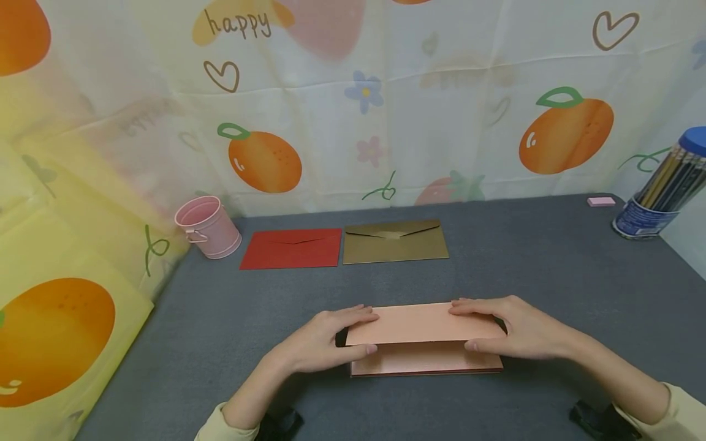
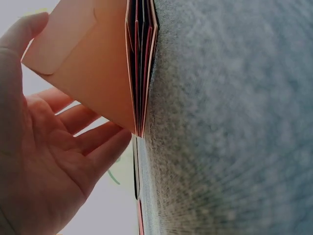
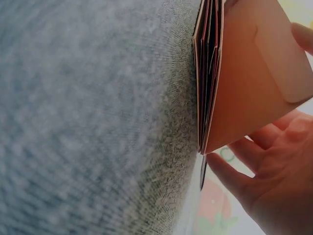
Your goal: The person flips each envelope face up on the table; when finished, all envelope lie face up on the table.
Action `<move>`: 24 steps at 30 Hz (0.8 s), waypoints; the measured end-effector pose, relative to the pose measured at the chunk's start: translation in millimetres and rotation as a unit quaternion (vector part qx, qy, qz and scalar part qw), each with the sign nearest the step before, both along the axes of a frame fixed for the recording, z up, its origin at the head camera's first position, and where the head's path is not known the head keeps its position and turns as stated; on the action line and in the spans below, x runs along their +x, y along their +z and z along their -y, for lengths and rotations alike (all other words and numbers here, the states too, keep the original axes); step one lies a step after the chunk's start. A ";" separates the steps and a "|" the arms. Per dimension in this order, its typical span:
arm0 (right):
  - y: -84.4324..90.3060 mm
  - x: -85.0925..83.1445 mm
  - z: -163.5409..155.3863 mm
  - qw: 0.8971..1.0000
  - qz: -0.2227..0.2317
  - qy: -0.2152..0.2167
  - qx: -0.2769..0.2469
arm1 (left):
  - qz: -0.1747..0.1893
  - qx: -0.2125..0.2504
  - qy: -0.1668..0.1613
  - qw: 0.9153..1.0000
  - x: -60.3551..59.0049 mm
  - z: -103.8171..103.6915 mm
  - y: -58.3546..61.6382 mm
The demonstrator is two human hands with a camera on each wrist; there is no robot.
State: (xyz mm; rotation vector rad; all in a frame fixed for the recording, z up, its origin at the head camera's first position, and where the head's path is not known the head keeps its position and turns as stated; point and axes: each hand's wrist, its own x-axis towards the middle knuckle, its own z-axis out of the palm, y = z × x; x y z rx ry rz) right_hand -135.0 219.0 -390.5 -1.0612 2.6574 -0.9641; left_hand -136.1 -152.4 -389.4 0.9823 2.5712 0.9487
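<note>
A peach envelope (image 1: 410, 324) is held at both ends above a stack of envelopes (image 1: 427, 361) on the table. My left hand (image 1: 325, 337) grips its left end, thumb along the near edge and fingers at the far side. On the right end, my right hand (image 1: 510, 327) grips it the same way. The wrist views show the peach envelope (image 2: 88, 73) tilted, its near edge raised and its far edge down at the stack (image 3: 208, 73). Its flap is on the underside. Beneath it the stack's layered edges are pink, red and dark.
Farther back lie a red envelope (image 1: 292, 249) and, beside it, a gold envelope (image 1: 397, 243). A pink bucket (image 1: 208, 226) stands at the back left. At the back right are a pencil tub (image 1: 659, 190) and a small pink block (image 1: 600, 201). A printed cloth (image 1: 331, 122) hangs behind the table.
</note>
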 end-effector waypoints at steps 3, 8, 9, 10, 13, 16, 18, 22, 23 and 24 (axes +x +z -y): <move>0.6 -1.2 0.9 0.999 0.003 -0.033 -0.005 | -0.018 0.022 0.009 1.000 -2.1 0.1 -1.1; 0.8 -3.8 1.7 0.998 0.013 -0.043 -0.036 | -0.045 0.053 0.002 0.998 -5.5 1.4 -3.1; 0.3 -4.5 1.7 0.998 0.011 -0.036 -0.042 | -0.048 0.056 -0.001 0.997 -5.9 2.0 -3.6; -0.1 -5.4 1.5 0.998 0.008 -0.029 -0.048 | -0.051 0.059 -0.004 0.997 -6.5 2.4 -3.9; -1.5 -8.2 1.3 0.998 -0.014 -0.008 -0.054 | -0.061 0.066 -0.005 0.996 -7.6 3.2 -4.7; -3.0 -10.3 1.9 0.998 -0.037 -0.005 -0.057 | -0.066 0.074 -0.003 0.995 -8.0 3.3 -4.9; -4.0 -11.1 2.6 0.997 -0.049 -0.008 -0.064 | -0.068 0.079 0.001 0.995 -8.2 2.8 -4.7; -4.7 -11.0 3.7 0.993 -0.072 -0.025 -0.087 | -0.076 0.086 0.011 0.993 -8.6 1.8 -4.1; -4.6 -10.7 4.0 0.993 -0.075 -0.029 -0.092 | -0.076 0.087 0.013 0.993 -8.7 1.5 -3.8; -4.1 -10.4 4.3 0.992 -0.078 -0.034 -0.095 | -0.077 0.088 0.015 0.993 -8.7 1.3 -3.3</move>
